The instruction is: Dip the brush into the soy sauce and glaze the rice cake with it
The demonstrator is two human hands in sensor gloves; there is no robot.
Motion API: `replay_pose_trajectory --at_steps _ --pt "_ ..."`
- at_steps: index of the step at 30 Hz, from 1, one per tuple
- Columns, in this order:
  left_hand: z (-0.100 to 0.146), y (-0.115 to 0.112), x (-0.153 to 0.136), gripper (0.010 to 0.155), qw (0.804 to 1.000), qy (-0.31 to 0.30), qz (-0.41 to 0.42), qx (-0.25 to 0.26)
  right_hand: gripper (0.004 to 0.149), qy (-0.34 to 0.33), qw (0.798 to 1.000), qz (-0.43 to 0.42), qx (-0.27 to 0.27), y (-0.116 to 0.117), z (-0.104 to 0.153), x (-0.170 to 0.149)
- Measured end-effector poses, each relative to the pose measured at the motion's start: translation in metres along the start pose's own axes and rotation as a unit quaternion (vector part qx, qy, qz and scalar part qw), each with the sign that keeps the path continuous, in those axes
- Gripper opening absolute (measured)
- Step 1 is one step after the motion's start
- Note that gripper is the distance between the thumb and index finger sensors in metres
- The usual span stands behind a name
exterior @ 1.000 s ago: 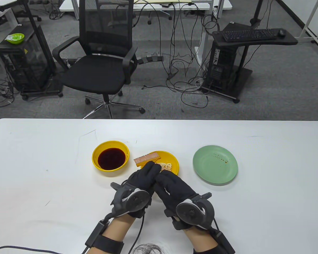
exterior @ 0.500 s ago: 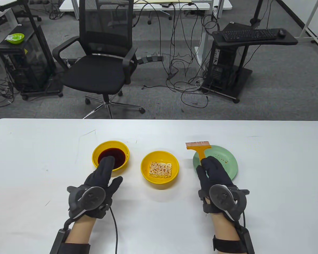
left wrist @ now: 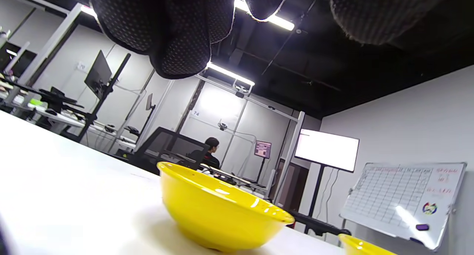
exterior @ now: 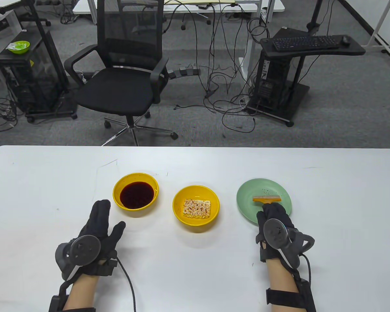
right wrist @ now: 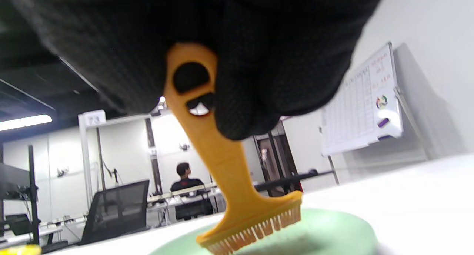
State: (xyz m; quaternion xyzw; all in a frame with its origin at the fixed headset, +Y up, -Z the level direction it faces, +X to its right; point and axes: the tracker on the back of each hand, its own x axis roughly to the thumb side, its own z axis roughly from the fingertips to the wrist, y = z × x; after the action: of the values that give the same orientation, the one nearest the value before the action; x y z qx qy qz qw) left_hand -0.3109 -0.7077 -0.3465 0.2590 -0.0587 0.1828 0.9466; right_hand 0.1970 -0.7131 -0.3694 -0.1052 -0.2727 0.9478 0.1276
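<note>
Right fingers (right wrist: pixel 240 110) are gripping the orange brush (exterior: pixel 266 199) handle; since half a second ago the right hand (exterior: pixel 274 224) is lowering it bristles-down onto the green plate (exterior: pixel 247 208). Left hand (exterior: pixel 96 227) is pulling back from the sauce bowl (exterior: pixel 117 191), fingers spread, holding nothing. Rice cake (exterior: pixel 197 208) is sitting speckled reddish in the middle bowl (exterior: pixel 178 211).

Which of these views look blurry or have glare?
Table view: sharp, evenly lit. Left wrist view: ceiling strips flare; the glove fingers are close but crisp. Right wrist view: the right hand is a dark blur; the brush and green plate are soft.
</note>
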Motion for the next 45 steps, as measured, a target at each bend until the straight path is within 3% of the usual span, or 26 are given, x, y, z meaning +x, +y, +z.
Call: replay_pose_trajectory --at_steps 9,12,17,26,29,32,37,45 --pt "0.001 -0.009 -0.004 0.082 1.0 0.015 0.012 -0.019 0.046 0.062 0.989 0.028 0.13 0.028 0.0 -0.013" --pt "0.002 -0.011 -0.009 0.082 0.999 0.028 0.024 -0.023 0.048 0.065 0.988 0.029 0.136 0.03 0.001 -0.014" --pt "0.002 -0.015 -0.016 0.079 0.997 0.051 0.038 -0.033 0.064 0.061 0.988 0.025 0.14 0.023 0.0 -0.009" --pt "0.003 -0.015 -0.018 0.083 0.996 0.066 0.037 -0.041 0.085 -0.017 0.991 -0.059 0.117 0.001 0.008 0.039" --pt "0.002 -0.018 -0.02 0.083 0.995 0.075 0.043 -0.049 0.087 -0.075 0.982 -0.096 0.147 0.006 0.014 0.057" --pt "0.002 -0.021 -0.019 0.083 0.995 0.078 0.039 -0.055 0.09 -0.08 0.973 -0.139 0.167 0.013 0.025 0.072" --pt "0.002 -0.027 -0.017 0.084 0.992 0.079 0.055 -0.08 0.097 -0.125 0.968 -0.124 0.178 0.017 0.041 0.098" --pt "0.002 -0.03 -0.015 0.084 0.992 0.075 0.058 -0.085 0.095 -0.16 0.949 -0.16 0.218 0.028 0.049 0.105"
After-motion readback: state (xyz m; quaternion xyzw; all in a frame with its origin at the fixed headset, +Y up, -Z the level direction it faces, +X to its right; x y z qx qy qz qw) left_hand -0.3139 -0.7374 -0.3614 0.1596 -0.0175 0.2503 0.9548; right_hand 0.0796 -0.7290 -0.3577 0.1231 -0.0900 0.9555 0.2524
